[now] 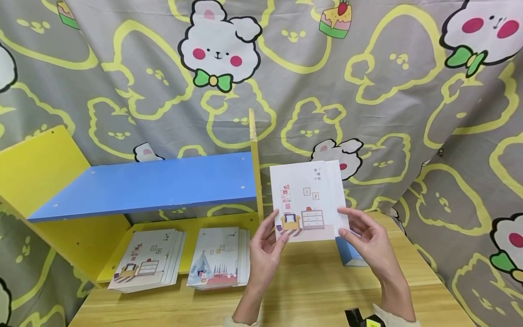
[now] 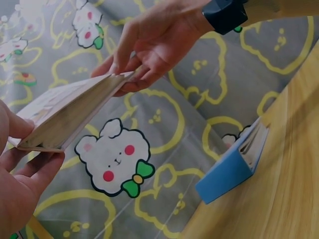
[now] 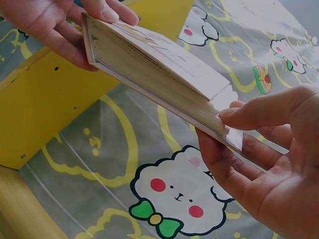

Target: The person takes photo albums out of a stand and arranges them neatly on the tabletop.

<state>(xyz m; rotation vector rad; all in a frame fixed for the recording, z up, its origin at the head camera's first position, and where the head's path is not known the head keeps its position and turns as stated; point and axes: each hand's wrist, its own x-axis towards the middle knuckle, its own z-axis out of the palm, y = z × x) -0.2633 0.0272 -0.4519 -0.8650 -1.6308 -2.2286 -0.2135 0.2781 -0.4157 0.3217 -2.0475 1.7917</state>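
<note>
Both hands hold up a thick white hardcover book (image 1: 302,195) in front of me, its cover printed with a yellow armchair and a chest of drawers. My left hand (image 1: 265,252) grips the lower left edge, thumb on the cover and fingers beneath. At the opposite edge, my right hand (image 1: 367,240) pinches the book between thumb and fingers. The right wrist view shows the page block (image 3: 154,77) between the covers, with the front cover ending short of the right edge. On the table behind stands a blue book (image 2: 229,167), largely hidden in the head view.
At left is a yellow shelf unit with a blue shelf board (image 1: 159,184). Below it lie an armchair-print book (image 1: 149,256) and a tent-print book (image 1: 218,259), both reaching over the wooden table (image 1: 310,290). A patterned curtain (image 1: 278,91) hangs behind.
</note>
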